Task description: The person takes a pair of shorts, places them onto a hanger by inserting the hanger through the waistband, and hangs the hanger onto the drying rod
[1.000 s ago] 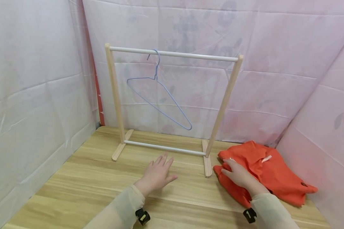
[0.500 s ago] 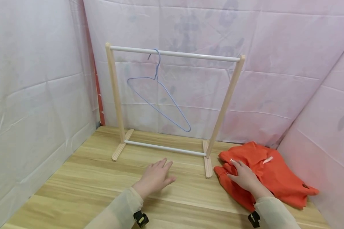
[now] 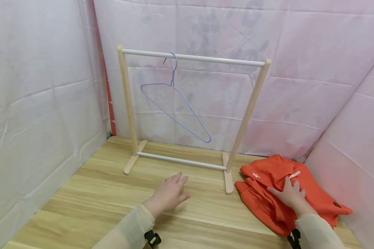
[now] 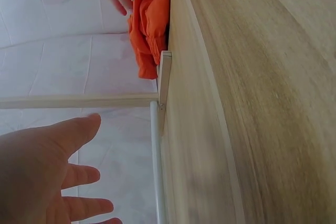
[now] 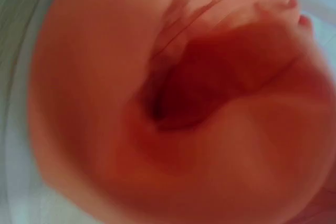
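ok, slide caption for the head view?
Blue wire hanger hooked on a clothes rack; right hand over a crumpled orange garment, left hand above the woodgrain tabletop.

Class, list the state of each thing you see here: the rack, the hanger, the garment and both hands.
Rack: standing upright.
Hanger: hooked over the rack's top bar, bare.
Orange garment: rumpled, lying on the table.
Left hand: open, holding nothing.
Right hand: open, over the garment.
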The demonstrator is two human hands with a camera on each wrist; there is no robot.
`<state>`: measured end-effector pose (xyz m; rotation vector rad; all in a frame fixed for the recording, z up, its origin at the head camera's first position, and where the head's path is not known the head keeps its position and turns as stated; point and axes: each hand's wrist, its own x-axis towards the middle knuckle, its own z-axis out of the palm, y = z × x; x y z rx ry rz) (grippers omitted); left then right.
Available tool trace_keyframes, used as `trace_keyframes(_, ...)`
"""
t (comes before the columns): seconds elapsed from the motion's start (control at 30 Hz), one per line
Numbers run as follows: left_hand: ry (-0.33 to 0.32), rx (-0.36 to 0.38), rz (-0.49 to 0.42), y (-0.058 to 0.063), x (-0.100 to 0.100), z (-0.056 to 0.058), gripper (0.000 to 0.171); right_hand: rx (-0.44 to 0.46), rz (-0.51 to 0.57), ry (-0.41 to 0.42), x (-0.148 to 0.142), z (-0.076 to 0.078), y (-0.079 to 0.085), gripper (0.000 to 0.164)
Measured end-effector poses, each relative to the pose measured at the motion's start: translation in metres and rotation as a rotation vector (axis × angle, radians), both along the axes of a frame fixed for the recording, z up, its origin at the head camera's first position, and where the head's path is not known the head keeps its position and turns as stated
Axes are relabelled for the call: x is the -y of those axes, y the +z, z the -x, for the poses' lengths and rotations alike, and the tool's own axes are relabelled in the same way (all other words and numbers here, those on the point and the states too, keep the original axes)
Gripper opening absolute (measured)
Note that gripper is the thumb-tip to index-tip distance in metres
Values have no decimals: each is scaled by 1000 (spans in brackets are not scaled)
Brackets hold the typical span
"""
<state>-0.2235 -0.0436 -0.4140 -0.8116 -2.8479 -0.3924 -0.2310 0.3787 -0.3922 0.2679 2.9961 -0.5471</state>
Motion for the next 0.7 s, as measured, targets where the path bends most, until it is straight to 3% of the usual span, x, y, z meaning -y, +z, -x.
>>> trace_keyframes(0.3, -25, -14, -12, -1, 3, -3, 59, 95, 40, -221, -7, 1, 1, 135)
trace_keyframes(0.7, -38, -25, -43, -6, 10, -2, 56, 119, 50, -236, -17, -2, -4, 135)
